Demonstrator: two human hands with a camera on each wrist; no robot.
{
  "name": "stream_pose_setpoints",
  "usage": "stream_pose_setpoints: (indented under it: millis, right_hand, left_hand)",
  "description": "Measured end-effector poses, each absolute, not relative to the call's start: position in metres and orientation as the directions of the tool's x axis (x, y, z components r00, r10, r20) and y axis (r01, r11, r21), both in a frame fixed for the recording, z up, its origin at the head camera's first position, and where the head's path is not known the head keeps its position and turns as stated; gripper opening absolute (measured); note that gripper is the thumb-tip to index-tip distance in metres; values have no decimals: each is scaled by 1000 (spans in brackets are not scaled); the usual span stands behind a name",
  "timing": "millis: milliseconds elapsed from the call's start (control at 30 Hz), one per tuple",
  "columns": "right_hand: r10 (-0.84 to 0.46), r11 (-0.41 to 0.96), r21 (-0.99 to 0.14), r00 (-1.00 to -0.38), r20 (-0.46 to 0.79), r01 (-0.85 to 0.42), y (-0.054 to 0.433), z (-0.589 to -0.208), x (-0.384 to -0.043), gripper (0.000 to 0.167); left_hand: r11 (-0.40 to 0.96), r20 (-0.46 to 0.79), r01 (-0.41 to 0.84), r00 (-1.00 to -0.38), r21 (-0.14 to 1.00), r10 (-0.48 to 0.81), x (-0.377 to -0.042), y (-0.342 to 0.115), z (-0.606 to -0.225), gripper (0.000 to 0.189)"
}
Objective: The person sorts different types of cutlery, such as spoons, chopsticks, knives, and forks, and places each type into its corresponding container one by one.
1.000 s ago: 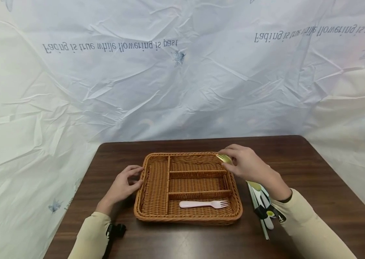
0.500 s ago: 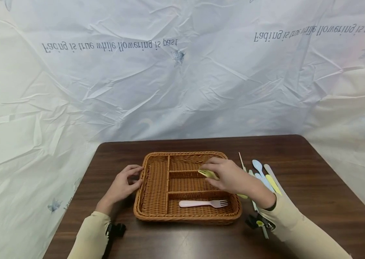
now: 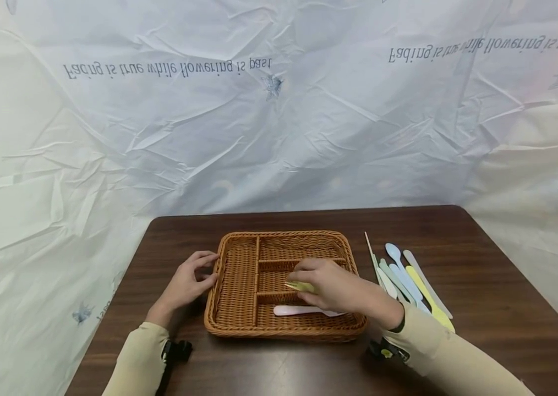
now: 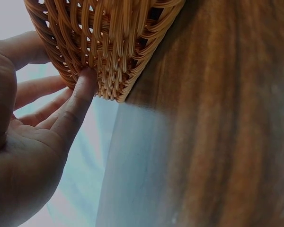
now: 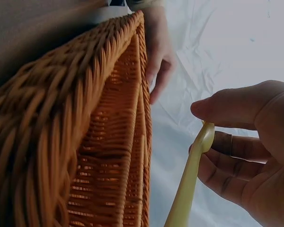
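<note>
A dark wooden table point(image 3: 502, 324) bears a divided wicker tray point(image 3: 284, 333), loose cutlery point(image 3: 407, 281) beside its right end. The left hand point(image 3: 191, 281), fingers relaxed, touches the tray's left side; the right hand point(image 3: 331, 284) pinches a yellow fork point(image 3: 302, 286) above the tray. A pink fork point(image 3: 294, 311), partly hidden by that hand, lies in the nearest compartment point(image 3: 265, 323).

Basket point(image 3: 231, 286) mid-frame is woven wicker-look, kinda rough. Yellow fork point(image 3: 301, 286) looks like smooth plastic, slight sheen. Table point(image 3: 497, 275) is wood-grain, glossy bottom centre; sheet point(image 3: 279, 137) up top's crinkly, plasticky.
</note>
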State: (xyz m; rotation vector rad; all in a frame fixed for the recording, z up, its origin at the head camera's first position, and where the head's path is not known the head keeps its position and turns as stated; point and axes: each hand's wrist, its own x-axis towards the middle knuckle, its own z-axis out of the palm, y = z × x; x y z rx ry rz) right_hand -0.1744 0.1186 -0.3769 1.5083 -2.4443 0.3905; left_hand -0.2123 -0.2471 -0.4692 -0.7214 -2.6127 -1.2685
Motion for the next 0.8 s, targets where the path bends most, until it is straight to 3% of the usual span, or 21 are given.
stream_pose_setpoints:
  millis: [500,800]
  right_hand:
    - [-878,389,-156,-417,236,-908,110,-387,-167,32]
    - [-856,449,-175,-478,198,-876,111,-389,-168,38]
  left_hand:
    - [508,328,475,-875,718,356,-211,-246,-467,43]
    - [532,320,466,-882,707,347,-212,-247,-468,43]
